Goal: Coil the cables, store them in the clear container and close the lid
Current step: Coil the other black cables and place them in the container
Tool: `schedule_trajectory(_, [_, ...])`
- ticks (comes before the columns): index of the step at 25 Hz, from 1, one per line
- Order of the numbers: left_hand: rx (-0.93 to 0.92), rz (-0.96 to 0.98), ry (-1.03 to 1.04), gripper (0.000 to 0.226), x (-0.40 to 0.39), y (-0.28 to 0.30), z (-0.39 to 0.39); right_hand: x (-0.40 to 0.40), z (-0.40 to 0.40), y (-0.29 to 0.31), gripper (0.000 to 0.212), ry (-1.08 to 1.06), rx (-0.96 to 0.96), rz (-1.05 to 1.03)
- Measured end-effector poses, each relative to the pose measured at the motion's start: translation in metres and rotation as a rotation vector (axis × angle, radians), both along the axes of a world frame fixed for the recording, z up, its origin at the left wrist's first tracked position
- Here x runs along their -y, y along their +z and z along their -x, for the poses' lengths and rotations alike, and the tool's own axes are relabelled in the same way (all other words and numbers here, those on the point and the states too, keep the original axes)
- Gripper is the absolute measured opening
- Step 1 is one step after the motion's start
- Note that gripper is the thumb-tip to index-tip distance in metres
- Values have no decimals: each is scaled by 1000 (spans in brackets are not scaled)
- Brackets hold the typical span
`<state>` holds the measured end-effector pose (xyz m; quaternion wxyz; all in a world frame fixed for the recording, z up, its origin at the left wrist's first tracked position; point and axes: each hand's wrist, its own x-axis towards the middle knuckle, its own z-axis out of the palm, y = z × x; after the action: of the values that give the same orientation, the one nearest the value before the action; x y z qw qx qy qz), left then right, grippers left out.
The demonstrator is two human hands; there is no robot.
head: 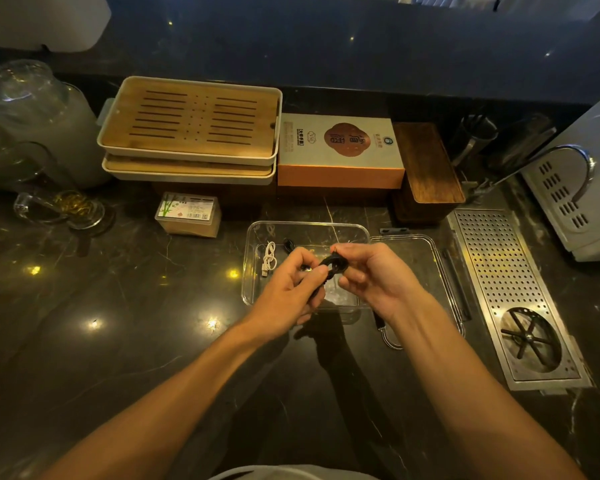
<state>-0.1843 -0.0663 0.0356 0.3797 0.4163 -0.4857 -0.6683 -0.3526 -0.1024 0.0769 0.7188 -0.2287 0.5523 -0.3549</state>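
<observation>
Both hands hold a black cable [333,266] over the clear container [257,233], which stands open on the dark counter. My left hand [291,289] grips the lower part of the cable bundle. Fingers of my right hand [371,271] pinch a loop at its top. A coiled white cable [269,258] lies inside the container at its left, and another black cable [288,244] lies near the back. The clear lid [419,258] lies flat on the counter just right of the container, partly under my right wrist.
Stacked bamboo trays [191,126], an orange-and-white box [340,150] and a dark wooden box [426,164] line the back. A small clear box [187,213] stands left of the container. A perforated steel drain [509,289] and a tap [575,168] are at the right, glassware [62,209] at the left.
</observation>
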Motion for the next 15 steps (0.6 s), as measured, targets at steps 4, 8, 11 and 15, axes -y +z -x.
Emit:
schedule_trajectory(4, [-150,-227,103,29,3,-9,6,5,-10,-14,23,-87,-27,175])
schedule_trajectory(8, [-370,-411,140,33,5,-17,9,0,-10,-27,26,-24,-112,127])
schedule_trajectory(11, [-383,-415,149,32,9,-22,11,-11,-10,-37,24,125,-179,172])
schedule_trajectory(15, [-195,-371,188,24,16,-28,12,-8,-8,-41,18,102,-196,214])
